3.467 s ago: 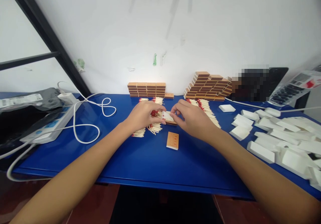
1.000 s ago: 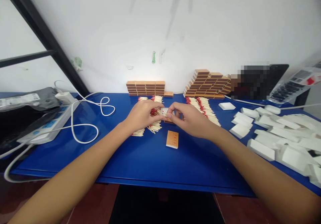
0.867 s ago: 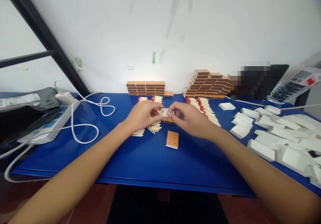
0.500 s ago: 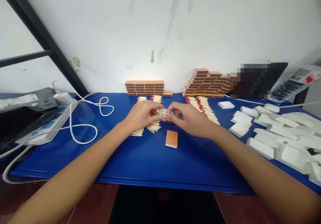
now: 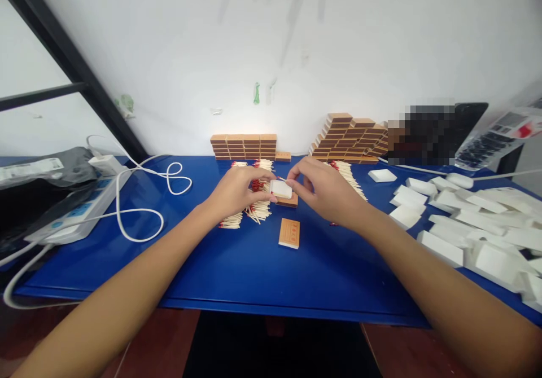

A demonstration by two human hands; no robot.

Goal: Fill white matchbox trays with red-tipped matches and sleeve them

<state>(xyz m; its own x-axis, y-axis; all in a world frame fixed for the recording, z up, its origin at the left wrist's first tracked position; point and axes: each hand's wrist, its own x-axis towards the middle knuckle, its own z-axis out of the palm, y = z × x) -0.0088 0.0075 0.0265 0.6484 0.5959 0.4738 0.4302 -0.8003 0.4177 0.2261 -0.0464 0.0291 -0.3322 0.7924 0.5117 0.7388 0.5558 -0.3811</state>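
My left hand [image 5: 237, 193] is closed, thumb and fingers pinching the left end of a white matchbox tray [image 5: 281, 189]. Little inside the tray can be made out. At its far right corner my right hand [image 5: 317, 185] has thumb and forefinger together on a thin stick that looks like a match [image 5: 281, 179]. A brown matchbox [image 5: 288, 201] lies just under and behind the tray. Nearer to me rests another matchbox [image 5: 289, 233], label up. Red-tipped matches [image 5: 259, 211] are spread beside my left fingers, and a second pile of matches [image 5: 349, 176] is partly hidden behind my right hand.
Stacked matchboxes [image 5: 244, 148] stand against the wall, with a larger stack [image 5: 351, 141] to their right. Many white trays [image 5: 478, 220] lie heaped at the right of the blue table [image 5: 237, 276]. A power strip [image 5: 80, 214] and white cables [image 5: 163, 220] occupy the left.
My right hand has drawn slightly right and up from the tray. The tray now tilts toward me and shows more of itself, and the matchbox beneath it is more visible.
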